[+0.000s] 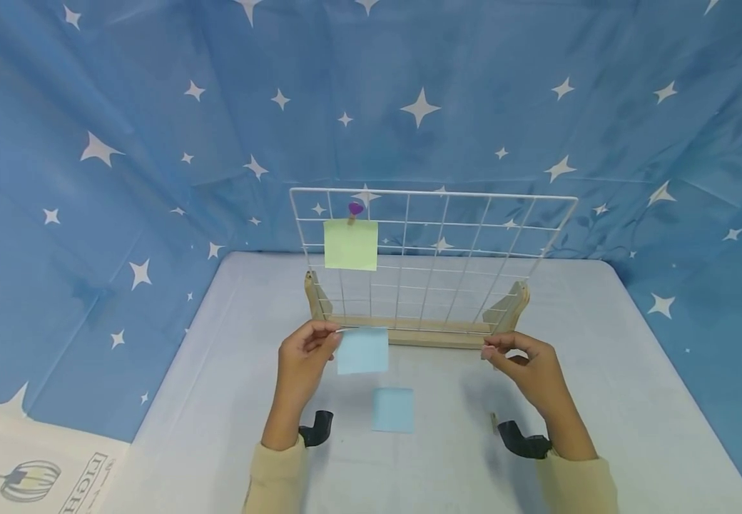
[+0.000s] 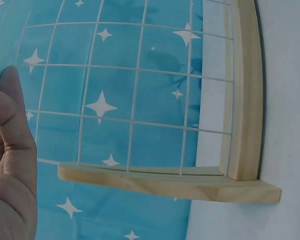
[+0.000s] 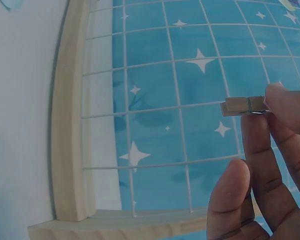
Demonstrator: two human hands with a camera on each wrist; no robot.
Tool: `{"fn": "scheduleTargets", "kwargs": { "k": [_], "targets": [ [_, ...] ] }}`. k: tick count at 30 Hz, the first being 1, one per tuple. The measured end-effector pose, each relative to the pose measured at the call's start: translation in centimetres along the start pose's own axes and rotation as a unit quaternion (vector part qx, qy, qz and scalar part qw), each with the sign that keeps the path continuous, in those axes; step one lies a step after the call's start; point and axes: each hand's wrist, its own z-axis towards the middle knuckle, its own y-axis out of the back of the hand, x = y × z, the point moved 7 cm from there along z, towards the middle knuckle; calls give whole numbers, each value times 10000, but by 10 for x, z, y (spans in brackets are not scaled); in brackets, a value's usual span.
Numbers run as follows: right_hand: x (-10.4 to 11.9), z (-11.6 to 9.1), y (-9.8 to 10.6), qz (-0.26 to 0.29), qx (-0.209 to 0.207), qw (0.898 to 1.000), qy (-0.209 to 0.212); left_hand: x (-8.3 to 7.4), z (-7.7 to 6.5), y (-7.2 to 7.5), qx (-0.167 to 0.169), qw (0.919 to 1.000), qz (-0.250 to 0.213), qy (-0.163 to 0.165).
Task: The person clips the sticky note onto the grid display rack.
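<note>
My left hand [image 1: 303, 357] pinches a light blue paper square [image 1: 363, 351] by its upper left corner, in front of the lower edge of a white wire grid [image 1: 434, 193]. In the left wrist view only part of the left hand [image 2: 12, 150] shows, at the left edge. My right hand [image 1: 531, 368] is raised at the grid's lower right. Between its thumb and fingers it pinches a small wooden clothespin [image 3: 237, 105], whose free end points left in the right wrist view. A pale green paper square [image 1: 350, 246] hangs from the grid's upper left under a clip with a purple heart [image 1: 355, 208].
The grid stands on a wooden base [image 1: 435, 337] with a bracket at each side. A second blue paper square [image 1: 393, 410] lies on the white table [image 1: 230, 400]. Another small clothespin [image 1: 493, 422] lies near the right wrist camera [image 1: 522, 440]. Blue star-patterned cloth [image 1: 371, 143] surrounds the table.
</note>
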Motion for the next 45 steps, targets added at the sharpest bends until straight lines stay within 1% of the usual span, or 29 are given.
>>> {"fn": "scheduleTargets", "kwargs": {
  "k": [7, 14, 21, 28, 38, 45],
  "targets": [
    [9, 8, 3, 91, -77, 9998, 167, -13, 4, -7, 124, 9995, -98, -268],
    [16, 13, 4, 197, -68, 9995, 245, -18, 7, -12, 177, 9993, -251, -231],
    [20, 16, 6, 224, -100, 9992, 302, -24, 9, -15, 190, 9986, -382, -299],
    [23, 17, 8, 275, -103, 9992, 253, -32, 11, -21, 206, 9981, -429, -383],
    [30, 16, 9, 323, -123, 9985, 436, -43, 16, -28, 197, 9974, -418, -559],
    [37, 18, 11, 399, -184, 9972, 603, -49, 20, -33, 223, 9971, -462, -557]
  ]
}}
